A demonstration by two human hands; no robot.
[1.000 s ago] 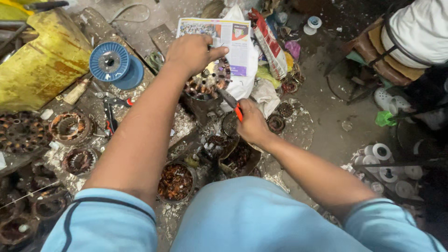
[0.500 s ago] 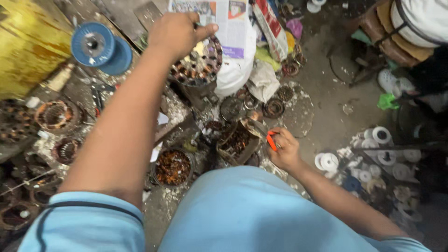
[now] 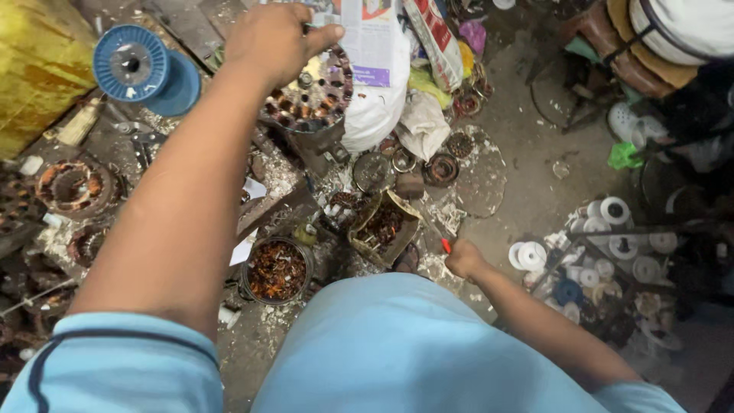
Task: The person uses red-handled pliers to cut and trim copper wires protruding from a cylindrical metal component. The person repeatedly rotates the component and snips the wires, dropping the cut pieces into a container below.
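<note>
A: Hands, status?

B: My left hand (image 3: pixel 277 34) is stretched far forward, clenched over the top rim of the stator (image 3: pixel 310 92), which stands tilted on the floor (image 3: pixel 527 191) against a white bag (image 3: pixel 378 115). My right hand (image 3: pixel 463 260) is low, just beside my knee, closed around a tool with an orange handle (image 3: pixel 446 245); I cannot tell its tip.

A: Stator condition?

B: The slots facing me show copper in places and look hollow in others. I judge the stripping part done, not finished; too blurred to count slots.

A: Where does the removed wire sit?

B: A round tin (image 3: pixel 277 269) near my left knee holds dark reddish scraps, and an open box (image 3: pixel 384 227) beside it holds more.

A: What else is near?

B: A blue spool (image 3: pixel 131 63) far left, more wound cores (image 3: pixel 74 186) along the left edge, white tape rolls (image 3: pixel 615 209) on the right. Those cores look untouched.
</note>
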